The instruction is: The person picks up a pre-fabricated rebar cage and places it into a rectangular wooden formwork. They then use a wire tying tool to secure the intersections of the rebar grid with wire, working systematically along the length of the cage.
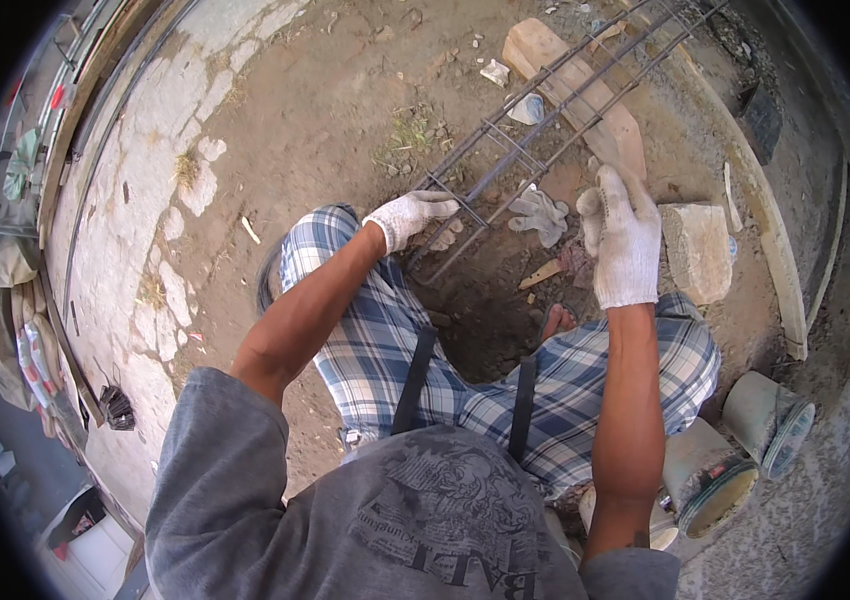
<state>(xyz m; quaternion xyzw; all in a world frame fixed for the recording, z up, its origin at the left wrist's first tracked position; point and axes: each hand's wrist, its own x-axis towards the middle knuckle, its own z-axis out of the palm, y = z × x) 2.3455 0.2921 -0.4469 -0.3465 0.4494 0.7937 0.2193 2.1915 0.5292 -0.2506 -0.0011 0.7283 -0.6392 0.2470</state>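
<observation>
A long rebar cage (513,150) slants from the far right edge down to between my knees, its long bars crossed by thin square ties. My left hand (413,218), in a white knit glove, is closed around the cage's near end, by a tie. To the right of the cage my right hand (625,235), also gloved, is raised with its fingers bent inward. Whatever its fingers hold, if anything, is hidden. A loose pale glove (541,215) lies on the dirt under the cage, between my hands.
A wooden beam (550,60) lies beneath the cage's far part. On the right are a pale block (697,252), a long curved board (760,215) and dirty buckets (710,478). A dug hollow (490,345) lies between my legs; broken concrete (135,200) edges the left.
</observation>
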